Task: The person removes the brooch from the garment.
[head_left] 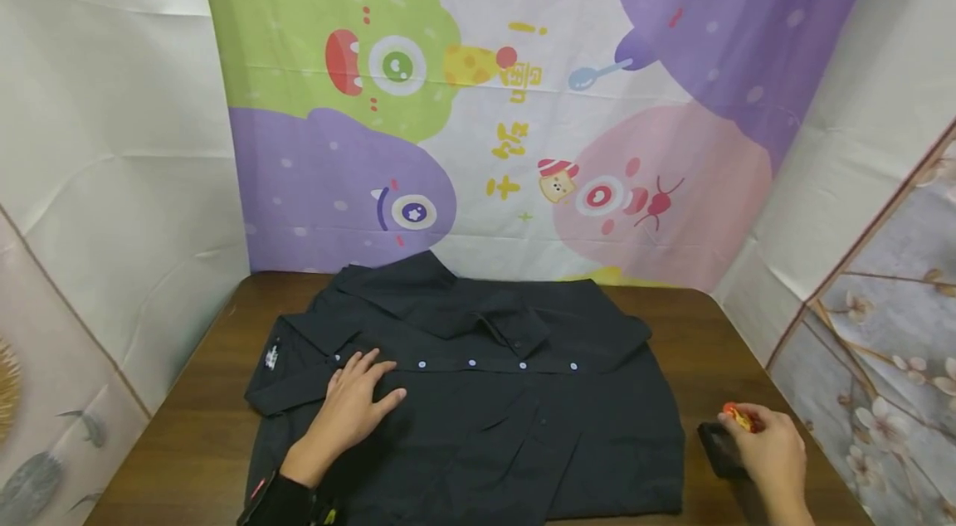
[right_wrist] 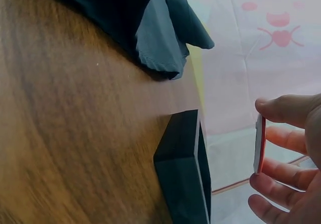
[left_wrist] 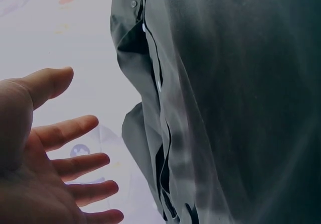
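A black button-up shirt lies spread over the table, a row of pale buttons running across it. My left hand is over its left part with the fingers spread, close to the button row; in the left wrist view the fingers are straight and hold nothing. At the right, my right hand pinches a small flat red-and-yellow piece between thumb and fingers, its pale back showing in the right wrist view. This hand is just above a small black open-topped box on the table.
The brown wooden table shows on both sides of the shirt. Behind it hangs a cloth printed with cartoon monsters. Pale panels stand at left and right, the right one with a flower pattern.
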{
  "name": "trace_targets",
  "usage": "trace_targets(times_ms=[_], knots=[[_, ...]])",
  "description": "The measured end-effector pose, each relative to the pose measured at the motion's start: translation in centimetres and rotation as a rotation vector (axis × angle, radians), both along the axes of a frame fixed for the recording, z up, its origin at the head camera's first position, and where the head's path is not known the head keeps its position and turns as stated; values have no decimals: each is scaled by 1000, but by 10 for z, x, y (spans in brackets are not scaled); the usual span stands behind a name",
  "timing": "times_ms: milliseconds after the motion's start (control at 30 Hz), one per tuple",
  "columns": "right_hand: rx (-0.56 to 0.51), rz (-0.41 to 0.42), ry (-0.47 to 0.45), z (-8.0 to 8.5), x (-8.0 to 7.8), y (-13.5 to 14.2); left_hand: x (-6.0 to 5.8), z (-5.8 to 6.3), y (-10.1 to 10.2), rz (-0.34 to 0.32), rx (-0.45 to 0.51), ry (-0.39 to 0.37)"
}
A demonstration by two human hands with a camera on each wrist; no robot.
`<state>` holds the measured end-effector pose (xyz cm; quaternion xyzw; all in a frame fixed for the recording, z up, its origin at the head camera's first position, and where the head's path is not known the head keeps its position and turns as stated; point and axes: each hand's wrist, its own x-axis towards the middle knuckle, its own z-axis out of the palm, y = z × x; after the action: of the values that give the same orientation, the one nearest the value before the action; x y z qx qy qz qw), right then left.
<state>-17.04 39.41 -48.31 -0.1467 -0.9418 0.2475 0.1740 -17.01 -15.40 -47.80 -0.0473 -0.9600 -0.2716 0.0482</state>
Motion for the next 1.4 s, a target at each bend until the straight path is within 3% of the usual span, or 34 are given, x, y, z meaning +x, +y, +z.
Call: trace_targets(times_ms=[467, 967, 1400], knots=[[-23, -17, -30, -10, -2, 2, 1, 0, -1, -3, 6, -8], [25, 37, -94, -26, -2, 11, 2, -2, -1, 5, 7, -28], [65, 46, -67, -27, -1, 10, 1, -3, -1, 11, 17, -23]])
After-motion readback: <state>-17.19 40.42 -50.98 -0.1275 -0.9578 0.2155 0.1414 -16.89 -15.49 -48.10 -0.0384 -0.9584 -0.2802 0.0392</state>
